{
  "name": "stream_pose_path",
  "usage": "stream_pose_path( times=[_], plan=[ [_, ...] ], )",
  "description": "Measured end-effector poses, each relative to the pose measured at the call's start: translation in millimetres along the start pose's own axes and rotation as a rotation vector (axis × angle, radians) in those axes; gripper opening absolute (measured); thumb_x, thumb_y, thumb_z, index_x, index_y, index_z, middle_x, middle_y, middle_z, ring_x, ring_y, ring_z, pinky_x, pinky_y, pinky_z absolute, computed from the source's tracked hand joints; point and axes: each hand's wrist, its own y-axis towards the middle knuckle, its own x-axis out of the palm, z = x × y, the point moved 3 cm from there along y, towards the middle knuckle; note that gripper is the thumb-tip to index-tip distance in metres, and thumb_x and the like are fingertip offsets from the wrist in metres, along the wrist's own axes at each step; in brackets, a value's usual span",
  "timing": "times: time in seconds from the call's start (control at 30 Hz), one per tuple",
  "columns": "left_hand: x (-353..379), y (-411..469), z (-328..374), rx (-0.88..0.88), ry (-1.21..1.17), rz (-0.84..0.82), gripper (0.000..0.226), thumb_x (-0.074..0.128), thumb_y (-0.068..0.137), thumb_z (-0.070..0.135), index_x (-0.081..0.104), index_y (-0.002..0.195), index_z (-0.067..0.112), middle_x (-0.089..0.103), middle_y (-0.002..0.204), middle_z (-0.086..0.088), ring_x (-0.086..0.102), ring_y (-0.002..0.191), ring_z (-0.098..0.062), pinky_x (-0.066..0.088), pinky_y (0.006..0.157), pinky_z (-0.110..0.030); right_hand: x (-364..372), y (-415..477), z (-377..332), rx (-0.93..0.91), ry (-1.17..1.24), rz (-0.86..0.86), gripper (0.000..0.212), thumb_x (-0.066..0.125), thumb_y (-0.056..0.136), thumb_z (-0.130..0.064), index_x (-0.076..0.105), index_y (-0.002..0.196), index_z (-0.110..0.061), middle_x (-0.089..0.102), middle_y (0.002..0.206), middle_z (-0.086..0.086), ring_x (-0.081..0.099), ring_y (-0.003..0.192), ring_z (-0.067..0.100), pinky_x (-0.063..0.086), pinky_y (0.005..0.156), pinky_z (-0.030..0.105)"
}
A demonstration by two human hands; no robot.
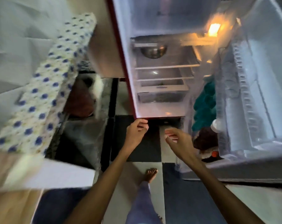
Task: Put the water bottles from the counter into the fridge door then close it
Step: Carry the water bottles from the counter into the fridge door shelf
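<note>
The red fridge (125,65) stands open in front of me, its inside lit by a yellow lamp. Its door (258,88) swings out to the right, with a white-capped bottle (217,125) and an orange-capped one (215,153) low in the door racks beside teal items. My left hand (137,131) hangs in front of the fridge's bottom edge, fingers loosely curled and empty. My right hand (175,139) is just right of it, fingers apart, holding nothing. The frame is blurred. No loose bottle shows on the counter.
A counter edge (40,101) with white tiles dotted blue runs along the left, dark space beneath it. A steel bowl (153,51) sits on the top fridge shelf. My bare foot (150,173) stands on the checkered floor below the hands.
</note>
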Motion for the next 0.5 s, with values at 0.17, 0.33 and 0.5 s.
stream_pose_path(
  times=[0.17,0.33,0.5],
  plan=[
    [-111.9,-173.6,-37.1,-0.13,-0.099,0.369,0.015,0.068,0.088,0.011,0.07,0.102,0.015,0.071,0.091,0.003,0.064,0.079,-0.001,0.048,0.073,-0.008,59.1,-85.4,-82.3,-0.221,0.166,-0.274,0.019,0.067,0.087,-0.015,0.072,0.105,-0.015,0.072,0.095,-0.006,0.062,0.08,-0.01,0.046,0.073,0.0],
    [-212.8,-333.8,-64.3,-0.212,-0.175,0.81,0.017,0.068,0.084,0.003,0.071,0.095,0.016,0.071,0.085,0.011,0.062,0.072,0.01,0.047,0.072,-0.006,145.5,-182.3,-167.8,-0.439,0.179,-0.537,0.018,0.069,0.086,-0.02,0.073,0.103,-0.021,0.073,0.091,-0.009,0.063,0.08,-0.015,0.046,0.072,0.0],
    [-305.0,-479.9,-91.8,-0.234,-0.208,1.227,0.017,0.067,0.081,0.0,0.066,0.093,0.012,0.069,0.085,0.004,0.062,0.072,0.001,0.049,0.07,-0.01,235.2,-278.3,-247.0,-0.626,0.165,-0.738,0.017,0.069,0.084,-0.008,0.072,0.091,-0.023,0.072,0.079,-0.005,0.061,0.067,-0.015,0.044,0.067,0.001]
  ],
)
